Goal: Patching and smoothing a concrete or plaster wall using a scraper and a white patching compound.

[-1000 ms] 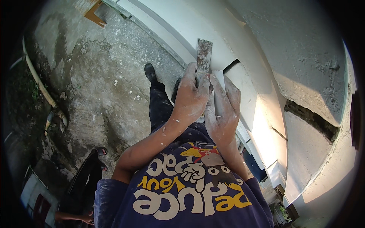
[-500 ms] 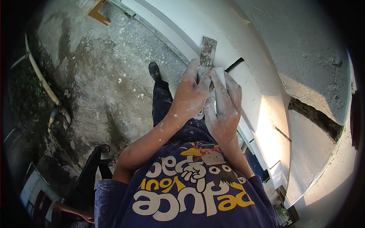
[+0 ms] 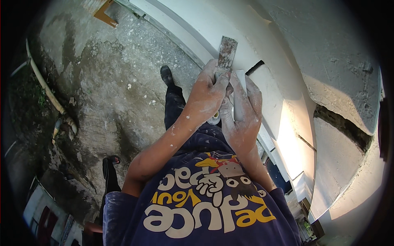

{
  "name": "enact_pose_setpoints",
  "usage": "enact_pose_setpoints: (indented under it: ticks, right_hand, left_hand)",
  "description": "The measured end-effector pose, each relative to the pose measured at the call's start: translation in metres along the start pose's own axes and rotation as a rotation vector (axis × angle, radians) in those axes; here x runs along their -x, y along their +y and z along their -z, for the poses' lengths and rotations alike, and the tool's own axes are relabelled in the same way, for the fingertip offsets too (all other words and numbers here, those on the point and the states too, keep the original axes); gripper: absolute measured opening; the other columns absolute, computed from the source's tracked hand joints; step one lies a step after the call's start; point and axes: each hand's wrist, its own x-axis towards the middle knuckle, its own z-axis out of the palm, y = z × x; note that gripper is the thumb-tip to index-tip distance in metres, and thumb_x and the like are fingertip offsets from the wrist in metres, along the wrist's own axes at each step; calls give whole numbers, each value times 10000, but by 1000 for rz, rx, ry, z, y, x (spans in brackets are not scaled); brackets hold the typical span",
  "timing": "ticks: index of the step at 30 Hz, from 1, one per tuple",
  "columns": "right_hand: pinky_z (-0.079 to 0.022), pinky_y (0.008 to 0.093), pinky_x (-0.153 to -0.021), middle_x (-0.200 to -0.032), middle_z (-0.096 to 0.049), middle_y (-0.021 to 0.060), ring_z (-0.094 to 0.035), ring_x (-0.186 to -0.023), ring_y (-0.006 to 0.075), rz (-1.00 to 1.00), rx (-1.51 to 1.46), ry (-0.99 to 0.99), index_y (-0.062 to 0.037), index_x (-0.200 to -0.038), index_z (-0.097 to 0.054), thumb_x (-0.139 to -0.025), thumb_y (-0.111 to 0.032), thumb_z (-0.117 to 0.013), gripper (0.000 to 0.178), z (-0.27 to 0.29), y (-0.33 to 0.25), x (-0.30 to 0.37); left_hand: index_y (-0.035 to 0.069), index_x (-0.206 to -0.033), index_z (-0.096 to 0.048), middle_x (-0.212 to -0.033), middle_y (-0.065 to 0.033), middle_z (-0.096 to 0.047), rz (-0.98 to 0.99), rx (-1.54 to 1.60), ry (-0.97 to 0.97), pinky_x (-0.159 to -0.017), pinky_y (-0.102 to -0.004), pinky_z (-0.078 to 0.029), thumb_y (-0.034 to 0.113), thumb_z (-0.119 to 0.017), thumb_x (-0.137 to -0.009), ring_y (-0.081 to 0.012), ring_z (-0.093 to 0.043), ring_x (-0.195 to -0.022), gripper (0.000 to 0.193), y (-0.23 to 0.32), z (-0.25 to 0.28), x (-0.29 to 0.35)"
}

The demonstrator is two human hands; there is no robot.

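A putty knife (image 3: 227, 52) with a worn, plaster-smeared blade points away from me, and my left hand (image 3: 204, 89) is closed round its handle. The handle's butt end, with a ringed hole, shows below that hand. My right hand (image 3: 245, 110) is beside it, its fingers wrapped round a flat white piece (image 3: 241, 76) whose material I cannot make out. The two hands meet at the fingertips, close to the base of the blade. Whitish dust coats both of them.
A white wall (image 3: 271, 88) with dark gaps curves along my right. Stained concrete floor (image 3: 135, 94) spreads to the left, with a pale pipe (image 3: 47, 88) along its edge. A brown angled piece (image 3: 105, 14) lies far off. Another person's leg (image 3: 108, 174) shows at lower left.
Both hands and the putty knife have shifted slightly up and right, still together. The other person at lower left has moved mostly behind my left sleeve.
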Motion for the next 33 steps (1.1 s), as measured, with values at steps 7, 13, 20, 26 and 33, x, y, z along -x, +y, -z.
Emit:
enact_pose_setpoints:
  ticks: [7, 13, 20, 26, 33]
  right_hand:
    - [-496, 435, -990, -1359, -553, 235, -580, -1172, 371, -4, 48, -51, -14, -1337, -658, -891, -24, -653, 446, 7, -7, 0]
    - [-503, 441, -999, -1349, -634, 194, -600, -1201, 388, 197, 159, -43, -34, -1336, -671, -888, 78, -598, 468, 34, 7, -17]
    - [-460, 462, -1110, -1424, -614, 108, -533, -1363, 290, 263, 369, -199, -50, -1352, -641, -880, -5, -627, 474, 16, 49, -29]
    - [-330, 437, -1233, -1512, -521, 93, -430, -1449, 249, 264, 376, -241, -73, -1438, -526, -876, -4, -612, 574, -27, 51, -95]
    - [-400, 475, -1178, -1482, -549, 141, -453, -1428, 343, 196, 324, -247, -149, -1478, -530, -918, 41, -573, 594, 15, 50, -35]
  left_hand:
    - [17, -1166, -528, -828, -8, -585, 46, 77, 31, -548, -218, -460, 75, -513, -1045, -43, -548, -691, 135, 1, -1, 0]
    - [33, -1179, -499, -744, -23, -564, 36, 180, -73, -374, -266, -439, 143, -523, -1061, -102, -535, -456, 163, 14, 11, -4]
    - [89, -1134, -519, -717, -27, -560, -84, 12, 373, -359, -265, -433, 190, -550, -1059, -124, -540, -435, 129, 5, 111, 35]
    - [105, -1107, -531, -737, -54, -599, 9, -66, 681, -387, -291, -453, 160, -565, -1027, -151, -572, -475, 103, -104, 230, 9]
    - [86, -1042, -539, -770, -94, -617, 361, 121, 894, -459, -366, -508, 219, -495, -998, -230, -628, -567, 147, -278, 350, 74]
